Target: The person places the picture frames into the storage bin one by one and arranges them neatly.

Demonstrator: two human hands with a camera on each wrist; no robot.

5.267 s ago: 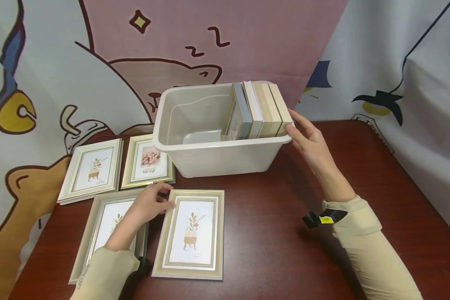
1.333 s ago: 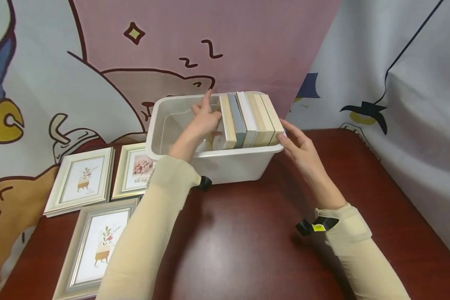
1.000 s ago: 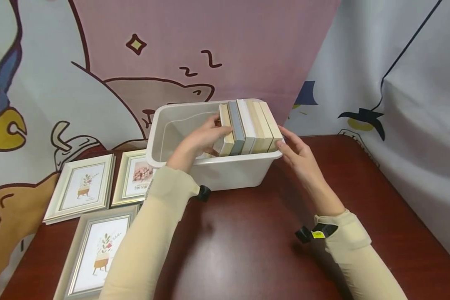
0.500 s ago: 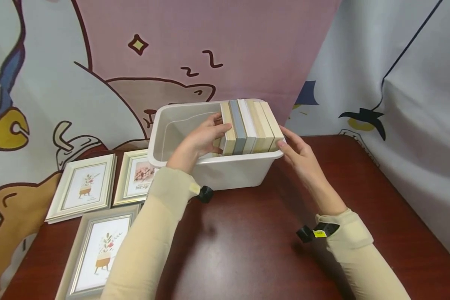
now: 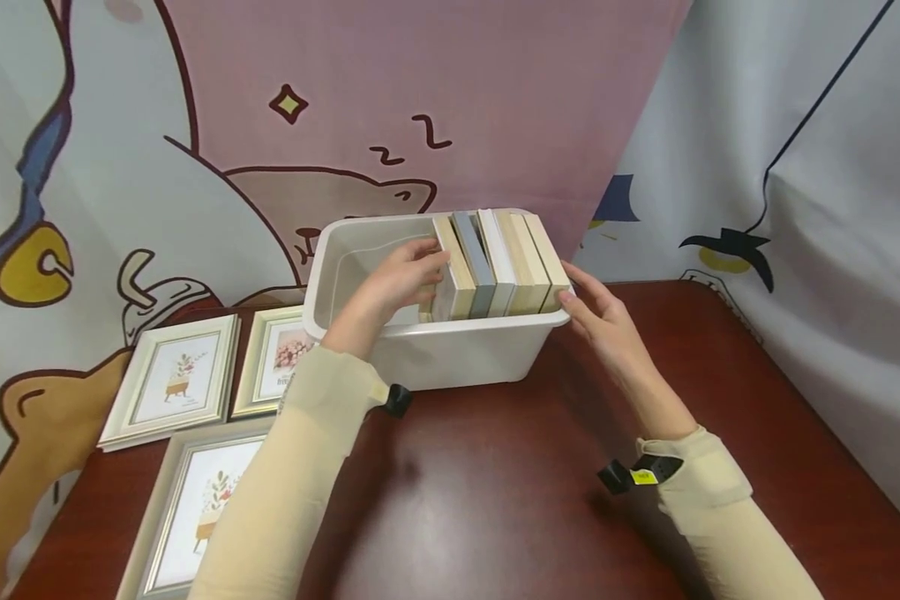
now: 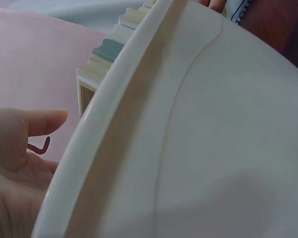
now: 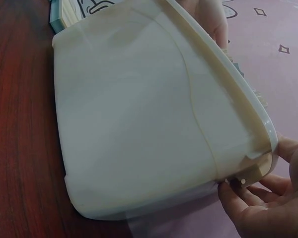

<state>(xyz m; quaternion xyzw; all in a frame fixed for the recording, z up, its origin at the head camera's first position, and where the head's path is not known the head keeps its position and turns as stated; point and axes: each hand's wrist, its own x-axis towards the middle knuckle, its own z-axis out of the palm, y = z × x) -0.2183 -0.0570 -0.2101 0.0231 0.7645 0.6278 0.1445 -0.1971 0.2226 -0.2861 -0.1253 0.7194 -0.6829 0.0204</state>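
Note:
In the head view a white plastic bin [image 5: 465, 354] stands on the table. Several picture frames [image 5: 521, 262] stand on edge in a row at its right end. Leftmost in that row is a cream frame [image 5: 456, 265], leaning slightly left. Beside it, inside the bin, is my left hand [image 5: 399, 279]; the left wrist view shows its thumb [image 6: 48, 121] loosely extended, a small gap short of the frame's corner. My right hand [image 5: 603, 321] holds the bin's right end, thumb at the rim and fingers hooked beneath it in the right wrist view. The frames' lower parts are hidden.
Left of the bin lie a white picture frame [image 5: 178, 379], a gold-edged frame [image 5: 270, 362] and a larger silver-beige frame [image 5: 195, 492], partly covered by my left sleeve. A printed cloth [image 5: 540, 100] hangs directly behind the bin. Dark red wood forms the tabletop [image 5: 480, 500].
The cream frame earlier on the table by my left hand now stands in the bin. After pressing against the row, my left hand has drawn slightly left. My right hand stays on the bin.

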